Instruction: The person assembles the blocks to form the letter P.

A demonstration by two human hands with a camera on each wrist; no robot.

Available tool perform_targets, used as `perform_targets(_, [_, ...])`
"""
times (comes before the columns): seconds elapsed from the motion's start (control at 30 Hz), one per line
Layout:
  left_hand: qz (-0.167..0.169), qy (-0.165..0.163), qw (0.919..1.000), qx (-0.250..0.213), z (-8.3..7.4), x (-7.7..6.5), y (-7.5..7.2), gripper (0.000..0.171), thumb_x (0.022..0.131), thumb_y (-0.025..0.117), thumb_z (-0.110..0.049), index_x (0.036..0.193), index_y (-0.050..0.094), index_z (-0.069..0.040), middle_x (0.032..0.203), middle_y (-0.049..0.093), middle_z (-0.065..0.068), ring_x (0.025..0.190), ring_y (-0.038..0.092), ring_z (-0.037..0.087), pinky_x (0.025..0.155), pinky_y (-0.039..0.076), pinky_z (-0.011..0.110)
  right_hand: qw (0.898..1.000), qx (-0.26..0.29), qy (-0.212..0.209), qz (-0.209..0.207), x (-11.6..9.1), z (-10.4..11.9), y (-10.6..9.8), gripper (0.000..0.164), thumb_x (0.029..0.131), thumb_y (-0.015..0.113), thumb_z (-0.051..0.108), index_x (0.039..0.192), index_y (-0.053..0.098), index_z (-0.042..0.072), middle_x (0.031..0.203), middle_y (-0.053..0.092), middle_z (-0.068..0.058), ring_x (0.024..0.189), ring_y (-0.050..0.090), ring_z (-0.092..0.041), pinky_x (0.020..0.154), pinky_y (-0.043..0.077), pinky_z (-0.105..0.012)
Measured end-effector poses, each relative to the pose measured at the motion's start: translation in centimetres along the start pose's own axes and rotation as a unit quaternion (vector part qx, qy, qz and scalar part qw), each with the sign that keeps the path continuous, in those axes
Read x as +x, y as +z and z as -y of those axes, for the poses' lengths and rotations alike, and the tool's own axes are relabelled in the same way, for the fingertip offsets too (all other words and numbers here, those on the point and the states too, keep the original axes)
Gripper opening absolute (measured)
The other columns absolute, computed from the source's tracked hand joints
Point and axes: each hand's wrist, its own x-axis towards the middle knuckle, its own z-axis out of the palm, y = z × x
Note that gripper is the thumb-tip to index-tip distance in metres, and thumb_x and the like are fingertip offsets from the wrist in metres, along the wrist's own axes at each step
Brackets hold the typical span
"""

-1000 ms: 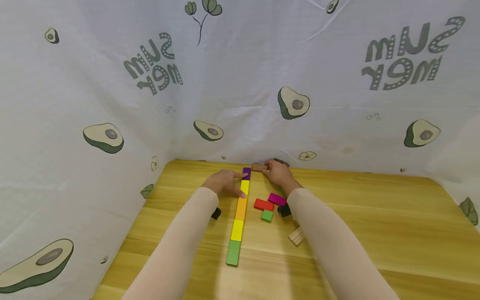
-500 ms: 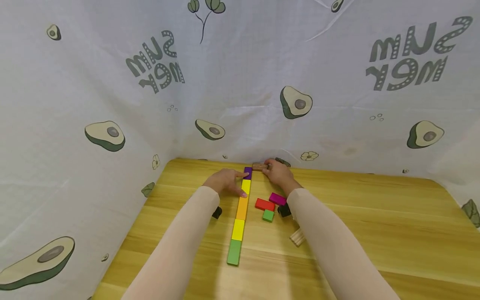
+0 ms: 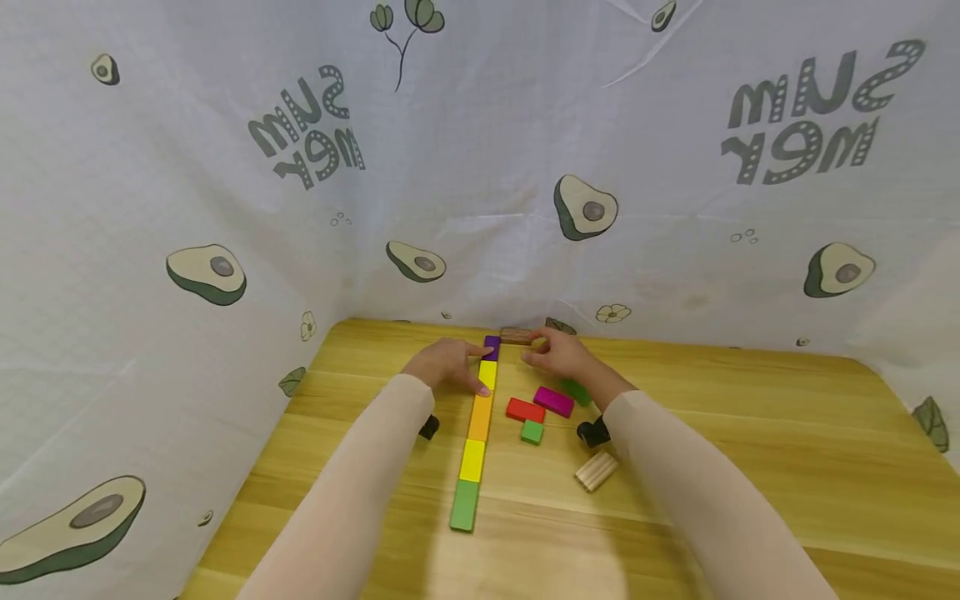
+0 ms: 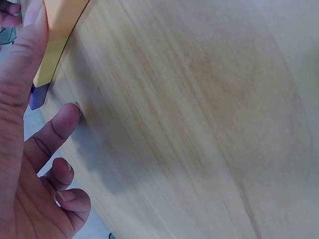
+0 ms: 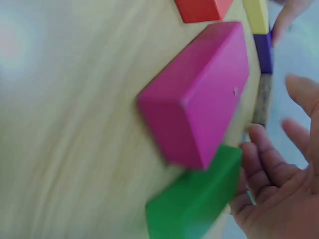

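A straight row of blocks runs away from me: a green block [image 3: 464, 505], a yellow block [image 3: 472, 460], an orange block [image 3: 480, 417], another yellow block [image 3: 487, 373] and a purple block [image 3: 491, 347]. My left hand [image 3: 447, 364] rests its fingers on the row, one on the purple block, the thumb near where yellow meets orange. A brown wooden block [image 3: 514, 336] lies crosswise by the row's far end. Beside its right end is my right hand [image 3: 558, 355], fingers parted. In the right wrist view that hand [image 5: 279, 174] holds nothing.
Right of the row lie a red block [image 3: 525, 410], a magenta block [image 3: 553, 402], a small green block [image 3: 532, 432], a longer green block [image 3: 577, 392] and a light wooden block [image 3: 597, 472]. A printed white cloth [image 3: 480, 167] hangs along the table's far and left edges.
My right hand has loosened from the brown block and drawn slightly back to the right, uncovering the longer green block and the light wooden block. My left hand stays on the row.
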Motion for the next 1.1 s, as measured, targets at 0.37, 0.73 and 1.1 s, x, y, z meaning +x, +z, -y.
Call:
perform_targets(0.37, [-0.004, 0.006, 0.9999, 0.008, 0.2, -0.4, 0.0, 0.089, 0.077, 0.08, -0.062, 0.154, 0.038, -0.049, 0.165, 0.04, 0.005, 0.152, 0.037, 0.033, 0.122, 0.035, 0.057, 0.976, -0.19, -0.058, 0.092, -5.6, -0.3, -1.6, 0.036, 0.082, 0.079, 0.046, 0.094, 0.067, 0.014, 0.095, 0.06, -0.004, 0.085, 0.053, -0.021, 0.073, 0.048, -0.036])
perform_targets(0.73, [-0.003, 0.004, 1.0, -0.007, 0.0, -0.4, 0.0, 0.089, 0.076, 0.081, -0.061, 0.154, 0.039, -0.049, 0.165, 0.04, 0.005, 0.152, 0.036, 0.032, 0.123, 0.035, 0.057, 0.996, -0.083, 0.002, 0.023, -4.9, -1.6, -1.9, 0.037, 0.093, 0.073, 0.036, 0.114, 0.063, 0.007, 0.101, 0.069, -0.011, 0.082, 0.059, -0.021, 0.07, 0.051, -0.032])
perform_targets(1.1, [0.001, 0.003, 1.0, -0.003, 0.3, 0.0, 0.1, 0.09, 0.076, 0.082, -0.062, 0.153, 0.037, -0.051, 0.165, 0.04, 0.004, 0.152, 0.038, 0.032, 0.122, 0.036, 0.057, 0.996, -0.017, 0.047, -0.075, -1.8, -4.8, -1.6, 0.047, 0.098, 0.069, 0.033, 0.126, 0.059, -0.003, 0.109, 0.066, -0.022, 0.095, 0.06, -0.033, 0.087, 0.053, -0.047])
